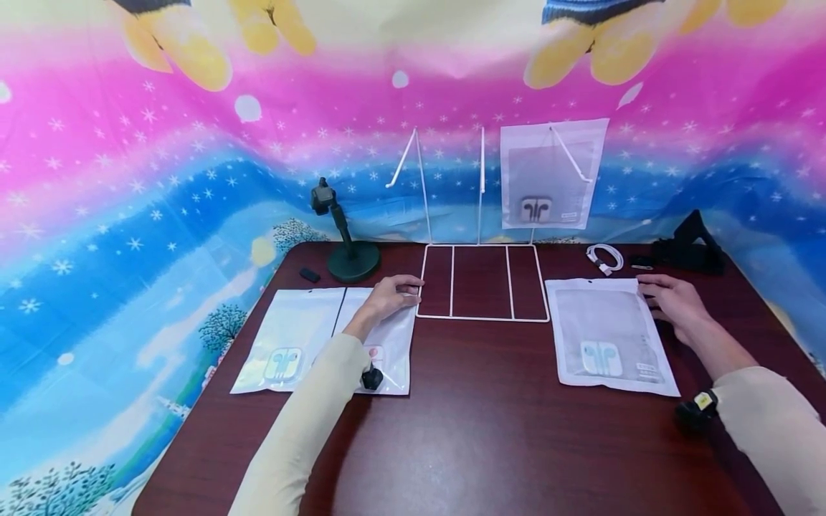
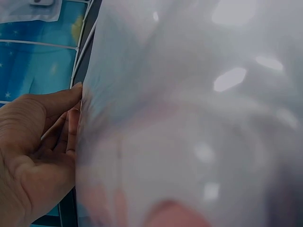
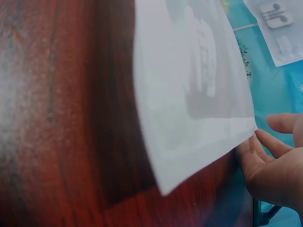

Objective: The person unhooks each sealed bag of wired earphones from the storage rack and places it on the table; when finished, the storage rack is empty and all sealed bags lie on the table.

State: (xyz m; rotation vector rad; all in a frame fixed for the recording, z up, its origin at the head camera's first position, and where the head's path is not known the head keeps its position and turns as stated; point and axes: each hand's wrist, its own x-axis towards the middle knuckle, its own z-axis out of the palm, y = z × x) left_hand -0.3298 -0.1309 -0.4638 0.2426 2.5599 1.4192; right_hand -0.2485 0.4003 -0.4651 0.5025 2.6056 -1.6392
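Observation:
Two white plastic packaging bags with an earphone picture lie side by side at the left of the table in the head view: an outer bag (image 1: 284, 322) and an inner bag (image 1: 393, 344). My left hand (image 1: 387, 297) is at the inner bag's upper right corner; the left wrist view shows thumb and fingers pinching its edge. A third bag (image 1: 600, 330) lies at the right. My right hand (image 1: 674, 304) touches that bag's upper right corner with its fingertips, thumb apart from it in the right wrist view. The left sleeve partly hides the inner bag.
Between the hands stands a white wire rack (image 1: 484, 317); a similar bag (image 1: 548, 172) hangs on its right hook. Behind are a dark phone stand (image 1: 351, 259), a coiled white cable (image 1: 605, 246) and a black folding stand (image 1: 690, 247). A small black object (image 1: 310, 274) lies at left.

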